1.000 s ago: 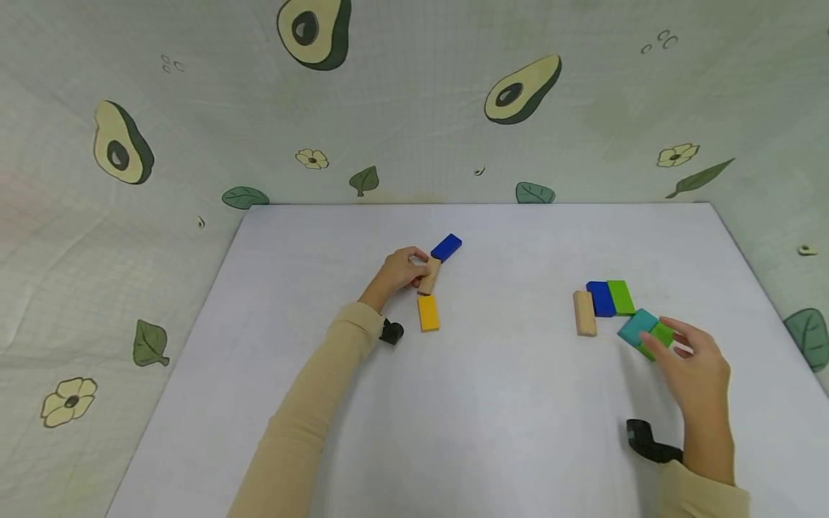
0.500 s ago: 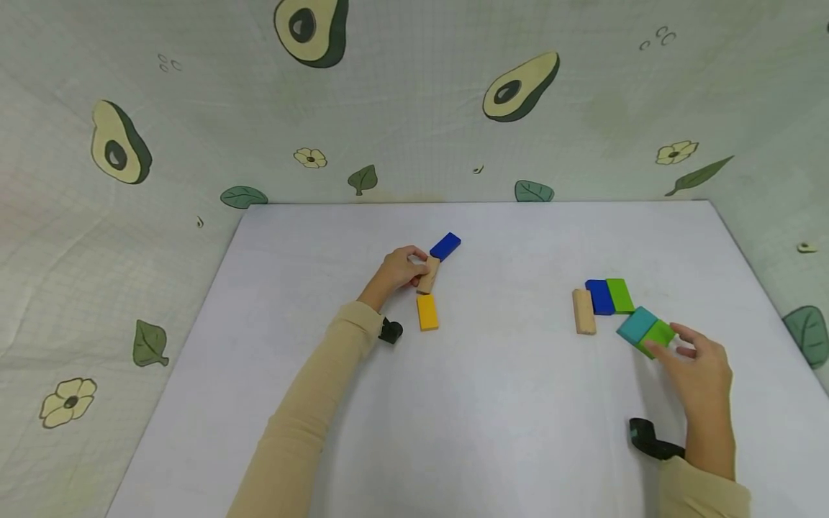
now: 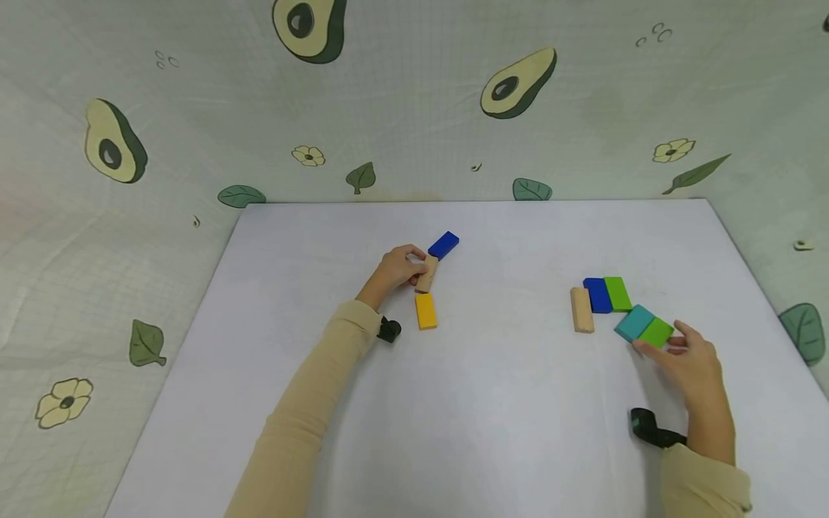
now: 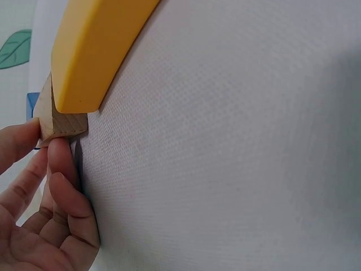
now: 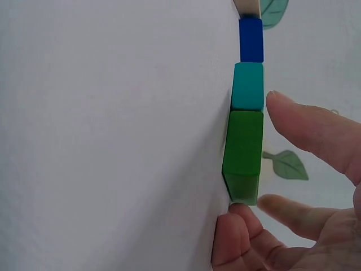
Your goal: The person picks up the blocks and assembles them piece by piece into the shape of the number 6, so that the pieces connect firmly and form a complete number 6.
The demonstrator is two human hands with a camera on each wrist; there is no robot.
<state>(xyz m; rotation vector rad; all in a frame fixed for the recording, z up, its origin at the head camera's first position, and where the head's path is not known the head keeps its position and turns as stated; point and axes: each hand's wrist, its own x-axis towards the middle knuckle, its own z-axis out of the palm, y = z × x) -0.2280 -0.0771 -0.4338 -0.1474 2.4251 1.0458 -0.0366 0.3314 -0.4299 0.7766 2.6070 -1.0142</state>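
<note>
My left hand [image 3: 396, 269] holds a plain wooden block [image 3: 427, 274] by its side, with fingertips at its end in the left wrist view. A dark blue block [image 3: 443, 245] touches its far end, and a yellow block [image 3: 425, 311] lies just below. My right hand [image 3: 693, 370] is around the outer corner of a teal block [image 3: 635, 323] and a green block [image 3: 657, 332], which lie side by side. In the right wrist view the thumb [image 5: 310, 127] is beside the teal block and the other fingertips are near the green block's end.
Beyond the teal block lie another blue block [image 3: 598, 296], a second green block [image 3: 617, 294] and another wooden block [image 3: 581, 310]. All rest on a white table [image 3: 505, 403]. Avocado-print cloth [image 3: 414, 93] hangs behind and at the sides.
My right thumb and fingers have drawn back from over the green block to its outer edges, and the teal and green blocks lie flush. The left hand stays put.
</note>
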